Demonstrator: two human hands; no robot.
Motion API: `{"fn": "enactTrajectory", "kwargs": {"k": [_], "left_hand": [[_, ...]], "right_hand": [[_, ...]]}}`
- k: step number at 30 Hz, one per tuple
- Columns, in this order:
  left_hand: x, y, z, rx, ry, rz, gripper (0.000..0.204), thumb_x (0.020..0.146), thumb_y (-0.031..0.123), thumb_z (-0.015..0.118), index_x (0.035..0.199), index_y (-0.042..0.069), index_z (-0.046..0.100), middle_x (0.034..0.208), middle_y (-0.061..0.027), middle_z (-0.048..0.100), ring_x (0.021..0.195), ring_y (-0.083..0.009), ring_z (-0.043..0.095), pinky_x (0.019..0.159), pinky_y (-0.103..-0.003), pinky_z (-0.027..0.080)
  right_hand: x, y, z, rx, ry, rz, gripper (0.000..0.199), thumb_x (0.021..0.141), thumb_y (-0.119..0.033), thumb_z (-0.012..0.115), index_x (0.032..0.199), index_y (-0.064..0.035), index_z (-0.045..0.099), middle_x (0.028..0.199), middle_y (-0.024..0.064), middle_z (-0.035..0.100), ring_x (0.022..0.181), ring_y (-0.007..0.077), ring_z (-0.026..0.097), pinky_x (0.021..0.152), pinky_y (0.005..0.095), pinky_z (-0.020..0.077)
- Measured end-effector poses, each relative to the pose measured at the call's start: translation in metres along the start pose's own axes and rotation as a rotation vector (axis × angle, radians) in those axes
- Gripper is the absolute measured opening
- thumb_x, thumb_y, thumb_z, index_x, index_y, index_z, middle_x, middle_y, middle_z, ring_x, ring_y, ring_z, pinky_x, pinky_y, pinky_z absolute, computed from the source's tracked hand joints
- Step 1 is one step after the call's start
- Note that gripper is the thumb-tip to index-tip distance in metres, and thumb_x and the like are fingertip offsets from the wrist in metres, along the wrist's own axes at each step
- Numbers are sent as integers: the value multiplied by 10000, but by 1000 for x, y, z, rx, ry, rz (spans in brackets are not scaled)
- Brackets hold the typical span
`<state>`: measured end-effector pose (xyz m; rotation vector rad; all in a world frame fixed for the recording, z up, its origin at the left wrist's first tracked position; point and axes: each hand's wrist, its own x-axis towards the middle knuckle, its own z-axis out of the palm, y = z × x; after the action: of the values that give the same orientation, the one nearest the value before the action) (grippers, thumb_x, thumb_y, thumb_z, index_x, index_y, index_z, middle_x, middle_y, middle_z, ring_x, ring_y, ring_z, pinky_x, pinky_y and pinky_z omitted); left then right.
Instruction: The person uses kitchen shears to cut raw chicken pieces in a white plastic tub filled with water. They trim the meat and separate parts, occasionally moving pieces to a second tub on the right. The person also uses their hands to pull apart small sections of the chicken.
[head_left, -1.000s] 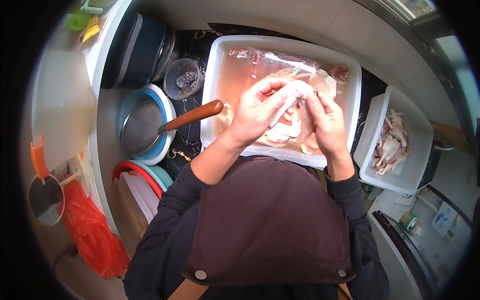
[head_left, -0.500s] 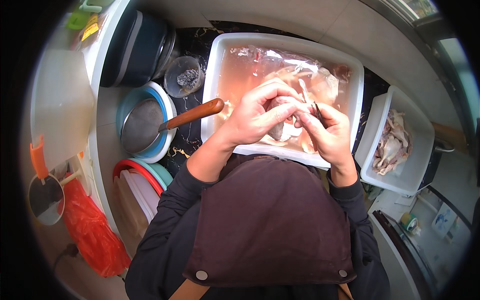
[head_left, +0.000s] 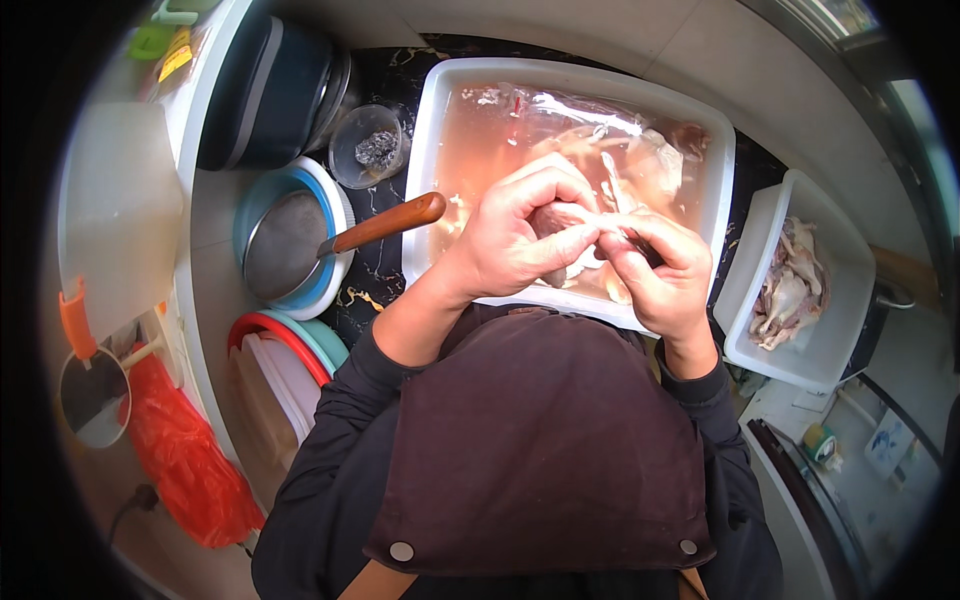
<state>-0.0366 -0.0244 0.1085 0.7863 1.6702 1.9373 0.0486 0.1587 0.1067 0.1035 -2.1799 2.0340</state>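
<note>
Over the near side of a white tub (head_left: pixel 424 150) of pinkish water, my left hand (head_left: pixel 525 235) is closed round a pale, greyish piece of poultry (head_left: pixel 563 217). My right hand (head_left: pixel 668 280) meets it at the fingertips, pinching a slim dark tool (head_left: pixel 645 250) that looks like tweezers. Fingers hide most of the tool and part of the meat. A light strand of skin or flesh seems to stretch between the two hands. More pale poultry (head_left: pixel 655 165) lies in the water behind them, partly under clear plastic.
To the right, a white bin (head_left: pixel 748 270) holds plucked poultry (head_left: pixel 790 290). On the left, a wooden-handled strainer (head_left: pixel 385 225) rests over blue and white basins (head_left: pixel 335 270). Behind it stands a clear cup (head_left: pixel 350 150) with a metal scourer. A red bag (head_left: pixel 185 450) hangs at far left.
My right hand has shifted slightly right and turned, and the dark tool is more hidden by the fingers. My left hand keeps its hold on the poultry piece.
</note>
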Motion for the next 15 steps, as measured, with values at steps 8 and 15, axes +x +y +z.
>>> {"fn": "enactTrajectory", "kwargs": {"k": [8,15], "left_hand": [[0,-3,5,95,39,139,90,880,8,660,965,-17,648,968,-87,583,865,-141,563,756,-272,467],[-1,-3,1,-18,9,93,152,931,72,577,992,-43,655,1007,-110,600,894,-159,578,782,-278,473]], "right_hand": [[1,-2,2,17,18,-24,165,919,31,627,1051,75,717,826,100,688,740,142,652,669,262,518],[-6,2,-1,100,31,73,148,907,27,659,1043,44,714,813,78,703,742,124,667,670,258,526]]}}
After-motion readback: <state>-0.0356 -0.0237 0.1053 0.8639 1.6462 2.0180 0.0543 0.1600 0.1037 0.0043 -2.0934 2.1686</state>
